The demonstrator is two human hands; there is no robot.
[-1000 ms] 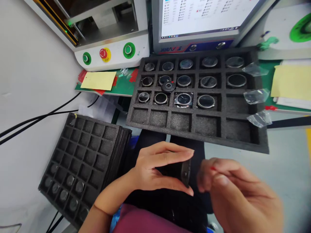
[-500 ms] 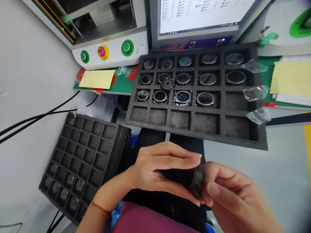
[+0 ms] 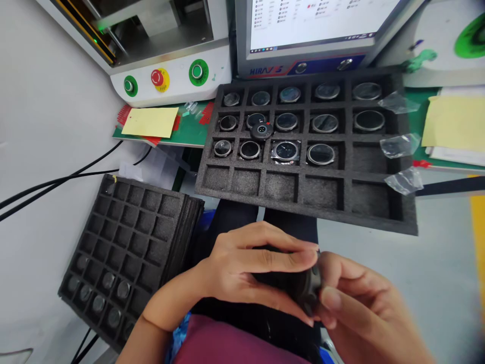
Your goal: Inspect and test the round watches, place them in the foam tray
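Note:
Above my lap, my left hand (image 3: 261, 263) grips a dark round watch case (image 3: 312, 283) by its edges, fingers over the top and thumb below. The case is tilted on its side, and much of it is hidden by the fingers. My right hand (image 3: 352, 298) is closed in a pinch at the right side of the same case, thumb and fingertips against its edge. Beyond the hands lies a black foam tray (image 3: 246, 198) with several round watch faces in its pockets. One small black round watch back (image 3: 261, 130) rests across a divider there, with a red spot on it.
At left stands a stack of foam trays (image 3: 151, 227) with several round pieces in the lower pockets. Clear film pieces (image 3: 403, 181) cling to the big tray's right edge. Behind are a monitor (image 3: 310, 30), a machine panel with buttons (image 3: 170, 81) and yellow paper (image 3: 150, 122). Black cables (image 3: 64, 179) cross at left.
Both hands and the watch case have shifted slightly to the right, and the case is turned a little. A small red bit at the right fingertips no longer shows.

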